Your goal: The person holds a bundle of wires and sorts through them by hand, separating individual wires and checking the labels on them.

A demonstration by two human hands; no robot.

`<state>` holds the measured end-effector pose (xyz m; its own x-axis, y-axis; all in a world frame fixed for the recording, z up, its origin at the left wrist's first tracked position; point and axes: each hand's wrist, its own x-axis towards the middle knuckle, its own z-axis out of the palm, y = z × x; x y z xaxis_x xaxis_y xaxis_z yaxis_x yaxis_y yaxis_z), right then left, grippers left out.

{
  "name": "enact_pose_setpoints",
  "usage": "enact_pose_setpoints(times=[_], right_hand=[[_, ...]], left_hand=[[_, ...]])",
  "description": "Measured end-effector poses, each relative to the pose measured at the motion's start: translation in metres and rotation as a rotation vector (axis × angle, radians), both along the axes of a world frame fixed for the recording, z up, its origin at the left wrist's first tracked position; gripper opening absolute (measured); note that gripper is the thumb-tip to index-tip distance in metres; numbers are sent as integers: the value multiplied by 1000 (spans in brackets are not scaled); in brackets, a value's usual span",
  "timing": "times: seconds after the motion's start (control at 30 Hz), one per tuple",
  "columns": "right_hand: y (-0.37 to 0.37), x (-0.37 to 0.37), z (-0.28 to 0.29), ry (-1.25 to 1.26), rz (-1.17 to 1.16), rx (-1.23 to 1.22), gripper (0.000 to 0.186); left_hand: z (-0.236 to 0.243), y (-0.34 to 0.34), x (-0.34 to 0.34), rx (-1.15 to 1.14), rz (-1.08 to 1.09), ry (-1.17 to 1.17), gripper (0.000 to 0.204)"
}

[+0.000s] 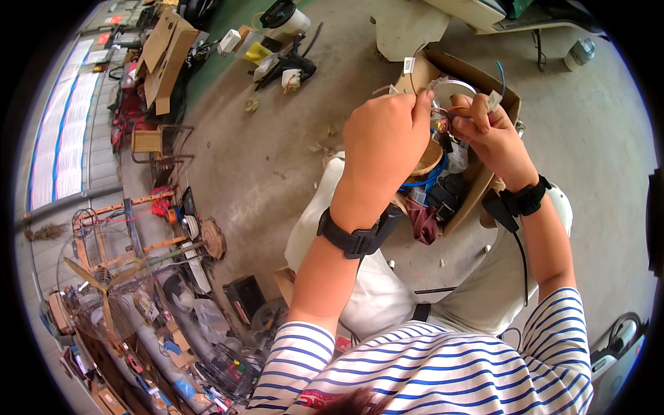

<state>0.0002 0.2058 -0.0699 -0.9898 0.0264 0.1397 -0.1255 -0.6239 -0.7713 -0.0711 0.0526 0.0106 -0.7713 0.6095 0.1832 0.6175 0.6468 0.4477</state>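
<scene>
My left hand (387,135) is closed in a pinch on thin electrical wires (449,113), its back toward me. A dark strand with a white tag (409,66) rises beyond its fingers. My right hand (499,142) pinches the same wires from the other side, thumb and fingers together. By its fingertips sit a pale connector (494,101) and a blue wire end (501,72). Both hands hover over an open cardboard box (477,68). Inside the box lie blue cable (434,178), a brown round piece (430,156) and a dark red cloth (420,220). The fingertips partly hide the wires.
A pale scooter-like body (470,12) stands beyond the box, with a clear jar (579,52) to its right. Black parts (290,69) lie on the floor ahead. On the left are a small chair (147,143), a caged fan (105,285) and crowded shelves (187,346).
</scene>
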Motion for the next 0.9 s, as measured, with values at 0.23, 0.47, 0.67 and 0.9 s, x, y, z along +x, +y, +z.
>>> enact_pose_setpoints(times=[0.23,0.47,0.67,0.9], right_hand=[[-3,-1,9,-125,-121,90,14],[-18,-10,12,-124,-337,372,14],[-16,-19,0,-130,-404,225,28],[-18,-16,5,-143,-232,111,31]], left_hand=[[-4,5,10,-64,-34,-57,37],[-9,1,7,-68,-60,36,29],[-1,3,14,-145,-93,18,25],[1,0,12,-274,-84,-61,28]])
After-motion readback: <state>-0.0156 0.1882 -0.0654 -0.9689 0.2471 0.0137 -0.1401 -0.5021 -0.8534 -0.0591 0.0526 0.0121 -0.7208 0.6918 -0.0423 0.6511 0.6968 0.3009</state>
